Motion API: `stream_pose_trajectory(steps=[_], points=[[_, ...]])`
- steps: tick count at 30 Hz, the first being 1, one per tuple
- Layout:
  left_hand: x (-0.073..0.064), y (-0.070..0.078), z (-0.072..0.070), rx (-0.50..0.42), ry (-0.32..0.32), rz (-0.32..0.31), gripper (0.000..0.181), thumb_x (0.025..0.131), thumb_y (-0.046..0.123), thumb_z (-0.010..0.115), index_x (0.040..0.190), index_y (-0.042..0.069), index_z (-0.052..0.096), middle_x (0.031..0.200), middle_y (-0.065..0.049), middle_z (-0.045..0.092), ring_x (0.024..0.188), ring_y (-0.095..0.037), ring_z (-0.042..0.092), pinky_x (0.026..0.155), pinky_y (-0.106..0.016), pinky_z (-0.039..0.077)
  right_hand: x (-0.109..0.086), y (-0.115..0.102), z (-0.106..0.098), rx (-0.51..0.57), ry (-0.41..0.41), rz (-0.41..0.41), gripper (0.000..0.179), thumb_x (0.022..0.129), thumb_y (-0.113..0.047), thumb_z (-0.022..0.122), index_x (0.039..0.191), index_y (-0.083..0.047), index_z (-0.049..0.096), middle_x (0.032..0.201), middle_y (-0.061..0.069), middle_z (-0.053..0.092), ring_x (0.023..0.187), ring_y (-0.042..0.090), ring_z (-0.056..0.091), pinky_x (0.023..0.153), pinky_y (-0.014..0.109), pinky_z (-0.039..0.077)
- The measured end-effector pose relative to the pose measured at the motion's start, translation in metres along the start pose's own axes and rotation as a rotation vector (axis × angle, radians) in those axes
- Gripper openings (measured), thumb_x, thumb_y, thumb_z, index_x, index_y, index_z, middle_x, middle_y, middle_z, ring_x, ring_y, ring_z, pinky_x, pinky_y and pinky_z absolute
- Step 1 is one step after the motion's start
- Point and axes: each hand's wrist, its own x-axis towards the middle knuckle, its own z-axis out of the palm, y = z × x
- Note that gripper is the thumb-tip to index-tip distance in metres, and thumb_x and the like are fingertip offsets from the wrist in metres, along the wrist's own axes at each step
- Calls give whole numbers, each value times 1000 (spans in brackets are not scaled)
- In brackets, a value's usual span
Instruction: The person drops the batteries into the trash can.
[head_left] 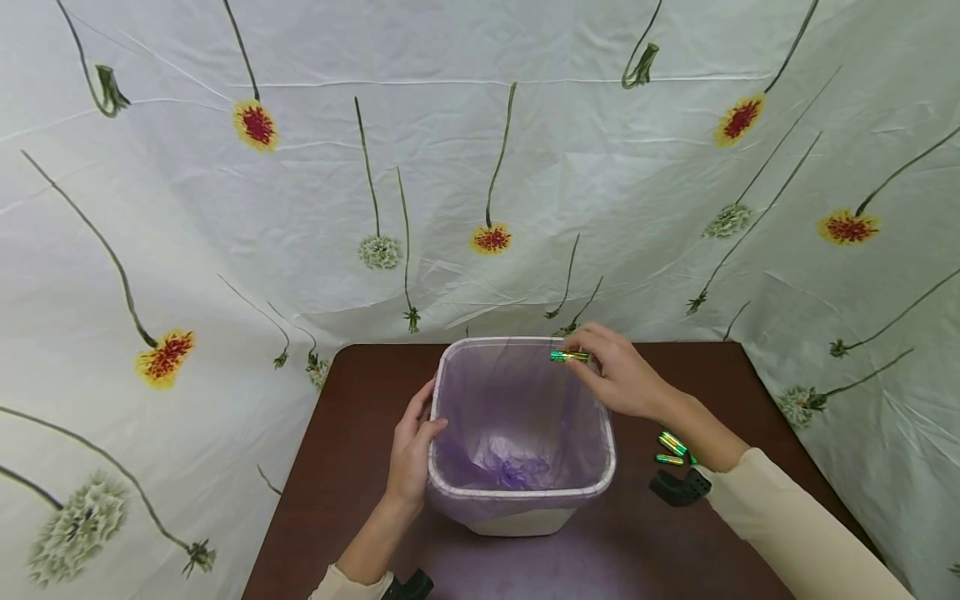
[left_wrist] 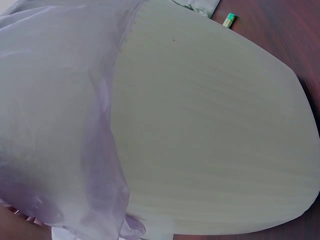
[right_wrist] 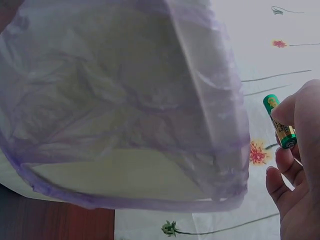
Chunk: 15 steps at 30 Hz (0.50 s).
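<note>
A light-coloured trash bin (head_left: pixel 513 523) stands upright on the table, lined with a translucent purple bag (head_left: pixel 517 400) folded over its rim. My left hand (head_left: pixel 411 446) grips the bin's left side, thumb at the rim and fingers along the outer wall. Over the far right part of the opening, my right hand (head_left: pixel 617 372) pinches a green and gold battery (head_left: pixel 569 356) between thumb and fingers. The right wrist view shows this battery (right_wrist: pixel 286 132) with one end facing the camera. In the left wrist view the bin's wall (left_wrist: pixel 200 125) hides most of the left hand.
More green and gold batteries (head_left: pixel 672 442) lie on the dark brown table (head_left: pixel 337 442) right of the bin, partly under the right forearm. A white flowered cloth (head_left: pixel 450 167) hangs behind and around the table. Black wrist bands (head_left: pixel 678 486) are on both wrists.
</note>
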Motion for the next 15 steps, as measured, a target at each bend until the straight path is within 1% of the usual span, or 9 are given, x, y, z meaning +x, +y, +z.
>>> stream_pose_trajectory(steps=[3,6,9,15], points=[[0,0,-1,-1,-10,11,57,97,-4,44,154,-7,39,157,-22,42,144,-35,38,106,-23,38,4,0,3,4,-12,-14,18,98,-2,67,112,-11,71,104,-2,62,77,11,51,61,30,44],[0,-2,-1,-4,-14,13,57,97,-4,45,154,-6,40,157,-21,42,143,-35,39,106,-25,38,9,2,6,11,-10,-49,18,97,0,68,111,-11,71,105,-2,62,85,13,54,63,30,45],[0,-2,-1,-3,-16,8,58,97,-4,46,154,-6,39,157,-20,42,144,-35,38,106,-24,39,12,3,8,9,-1,-75,18,96,0,69,111,-10,71,104,-1,63,87,14,55,64,31,46],[-1,-2,-2,-3,-13,-3,58,97,-4,46,154,-6,38,160,-19,39,145,-32,36,106,-23,38,15,2,7,-2,4,-60,21,95,-2,70,116,-7,70,108,10,66,93,24,58,66,39,49]])
